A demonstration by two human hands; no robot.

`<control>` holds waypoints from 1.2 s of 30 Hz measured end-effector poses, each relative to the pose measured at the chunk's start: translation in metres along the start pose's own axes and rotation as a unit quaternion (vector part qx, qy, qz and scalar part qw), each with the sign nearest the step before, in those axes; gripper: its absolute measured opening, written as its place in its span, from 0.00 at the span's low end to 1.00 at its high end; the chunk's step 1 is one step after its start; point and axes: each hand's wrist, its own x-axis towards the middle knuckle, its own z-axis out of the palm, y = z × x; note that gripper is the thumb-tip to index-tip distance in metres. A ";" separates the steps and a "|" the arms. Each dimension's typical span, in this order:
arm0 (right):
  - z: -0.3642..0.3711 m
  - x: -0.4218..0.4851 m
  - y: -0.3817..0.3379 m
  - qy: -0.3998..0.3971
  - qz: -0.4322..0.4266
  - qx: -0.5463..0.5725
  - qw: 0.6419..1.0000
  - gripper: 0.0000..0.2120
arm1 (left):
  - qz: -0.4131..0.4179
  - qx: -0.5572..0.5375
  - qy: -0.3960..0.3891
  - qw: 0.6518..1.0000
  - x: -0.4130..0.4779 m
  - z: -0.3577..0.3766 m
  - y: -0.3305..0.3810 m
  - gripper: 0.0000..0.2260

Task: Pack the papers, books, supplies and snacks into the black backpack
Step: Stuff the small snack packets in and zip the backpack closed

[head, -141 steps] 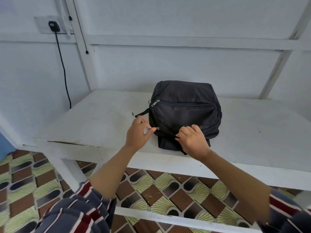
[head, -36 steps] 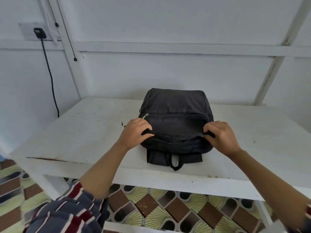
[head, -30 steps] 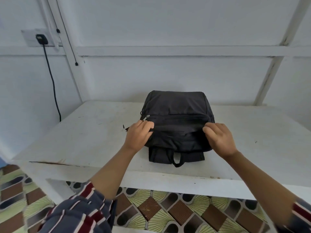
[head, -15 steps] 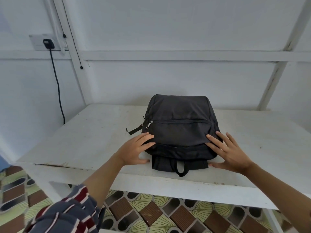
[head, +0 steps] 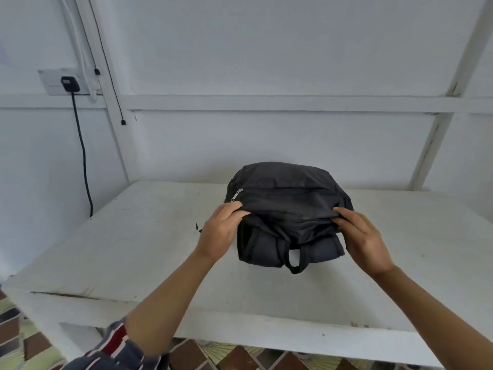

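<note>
Gripped the left near corner of the black soft fabric backpack [head: 288,206] with the left hand [head: 221,232], fingers curled over the cloth. Pinched the right near corner of the same bag with the right hand [head: 365,240], fingers on top and thumb probably underneath, though hard to see from this angle. Kept the bag lying on the white painted wooden table [head: 133,249], about in its middle and nearer to the back wall, front panel up. Left the front pocket zipped, with the small silver zipper pull [head: 236,194] at its left end, just above the left fingers. Showed, under the held edge, folded padded straps and a black carry loop [head: 295,264] resting on the table toward the near side.

Saw on the left wall a black plug [head: 70,82] in a white socket, and a black cable [head: 83,150] hanging down from it behind the table. Noticed a striped sleeve [head: 114,348] pushed up the left arm, and a patterned tiled floor [head: 186,356] under the table.
</note>
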 end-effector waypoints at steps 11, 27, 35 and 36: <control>-0.008 0.190 0.040 0.153 0.130 0.047 0.979 0.16 | -0.123 -0.119 0.149 0.974 0.190 0.000 -0.032 0.16; 0.053 0.253 0.121 0.186 0.433 0.129 0.873 0.16 | -0.362 -0.255 0.083 0.893 0.271 0.070 -0.101 0.13; 0.065 0.273 0.128 0.209 0.429 0.128 0.870 0.20 | -0.424 -0.337 0.071 0.838 0.292 0.081 -0.114 0.20; 0.067 0.277 0.129 0.217 0.436 0.130 0.864 0.22 | -0.431 -0.346 0.061 0.831 0.294 0.082 -0.118 0.18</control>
